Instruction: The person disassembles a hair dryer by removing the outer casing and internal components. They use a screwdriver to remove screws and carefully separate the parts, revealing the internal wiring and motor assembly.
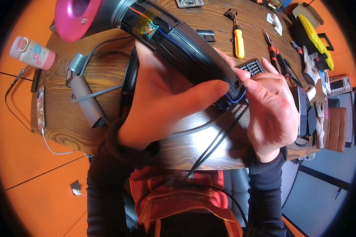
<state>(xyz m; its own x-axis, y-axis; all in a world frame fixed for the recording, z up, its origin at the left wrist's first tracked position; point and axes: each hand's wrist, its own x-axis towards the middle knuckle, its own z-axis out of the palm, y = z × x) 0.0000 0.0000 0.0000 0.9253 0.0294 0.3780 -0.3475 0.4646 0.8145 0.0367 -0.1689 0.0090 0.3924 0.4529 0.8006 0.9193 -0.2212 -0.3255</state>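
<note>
An opened hair dryer (194, 49) hangs tilted over the table, its pink ring-shaped head at the upper left and its black inner handle sloping down to the right. A small green circuit board (149, 30) is exposed near the head. My left hand (162, 94) is closed round the handle from below, the thumb lying along it near the lower end. At that end a thin blue wire (238, 99) loops out. My right hand (273, 104) pinches at the blue wire there, its thumb and index finger pressed together.
A grey tube (85, 96) with a mesh filter (76, 62) and cable lies at left, near a pink bottle (33, 53). Beyond my hands lie a yellow-handled screwdriver (239, 41), red-handled pliers (273, 53) and a yellow-and-black toolbox (314, 39). Black cables (217, 142) cross the table's front edge.
</note>
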